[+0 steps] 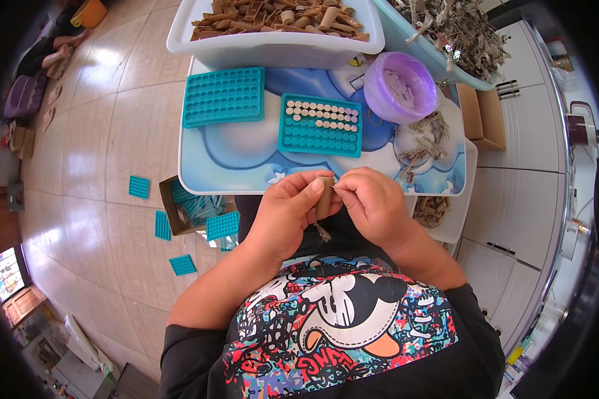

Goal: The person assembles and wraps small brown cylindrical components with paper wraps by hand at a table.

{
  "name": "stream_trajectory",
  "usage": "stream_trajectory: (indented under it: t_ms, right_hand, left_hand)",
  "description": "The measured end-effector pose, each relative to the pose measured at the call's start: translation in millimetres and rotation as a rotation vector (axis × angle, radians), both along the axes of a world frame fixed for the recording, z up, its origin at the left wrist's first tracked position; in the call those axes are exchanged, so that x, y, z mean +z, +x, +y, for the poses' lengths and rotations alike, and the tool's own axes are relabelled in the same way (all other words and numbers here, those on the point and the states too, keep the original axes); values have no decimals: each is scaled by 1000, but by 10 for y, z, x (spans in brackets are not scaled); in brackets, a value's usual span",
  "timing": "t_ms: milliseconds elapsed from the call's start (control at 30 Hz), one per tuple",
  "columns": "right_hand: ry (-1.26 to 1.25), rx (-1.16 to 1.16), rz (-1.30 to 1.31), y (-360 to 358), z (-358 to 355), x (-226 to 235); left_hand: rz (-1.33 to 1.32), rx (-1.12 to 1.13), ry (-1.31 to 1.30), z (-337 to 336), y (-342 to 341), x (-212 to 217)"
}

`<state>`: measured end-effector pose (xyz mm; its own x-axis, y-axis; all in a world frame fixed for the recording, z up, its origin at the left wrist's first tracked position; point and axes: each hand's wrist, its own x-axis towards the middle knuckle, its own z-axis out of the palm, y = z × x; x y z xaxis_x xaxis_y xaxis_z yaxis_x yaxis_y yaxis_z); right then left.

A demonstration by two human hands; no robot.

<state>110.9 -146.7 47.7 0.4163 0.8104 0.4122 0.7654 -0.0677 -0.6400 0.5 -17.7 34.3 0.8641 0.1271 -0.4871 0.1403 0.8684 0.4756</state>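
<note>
Near the table's front edge, my left hand is closed around a short brown tube, held roughly upright. A frayed, twisted grey-brown strand hangs below it. My right hand pinches something thin and pale beside the tube's upper part, too small to name. Beyond my hands lies a teal tray with round hollows, its upper rows partly filled with small white discs. A purple bowl with a clear plastic liner holds pale pieces. Dry grey-brown strands lie right of it.
Stacked teal trays rest at the table's left. Behind stand a white bin of brown tube pieces and a light-blue tub heaped with dry fibres. More teal trays lie on the floor around a cardboard box. Cabinets line the right.
</note>
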Motion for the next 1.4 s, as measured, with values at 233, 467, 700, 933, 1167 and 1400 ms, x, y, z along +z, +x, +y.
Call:
stream_trajectory:
  t_ms: [233,467,700,933,1167,1400]
  right_hand:
    - [5,1,-73,-2,37,2]
    - [31,-35,-17,13,42,-8]
    - [100,-15,858,-261,-30,-48]
    - [35,-183,775,-152,-60,66]
    - [143,-147,220,-89,-48,112]
    - [75,-203,91,76,-194,-3]
  left_hand:
    - [-44,-30,15,-15,-25,-25]
    - [19,-19,164,-16,-26,-38]
    - [-245,147,375,-58,-4,72]
    - [-341,129,459,-37,-52,57]
    - [-372,101,675,-43,-77,-5]
    - [-177,0,579,-133,77,-73]
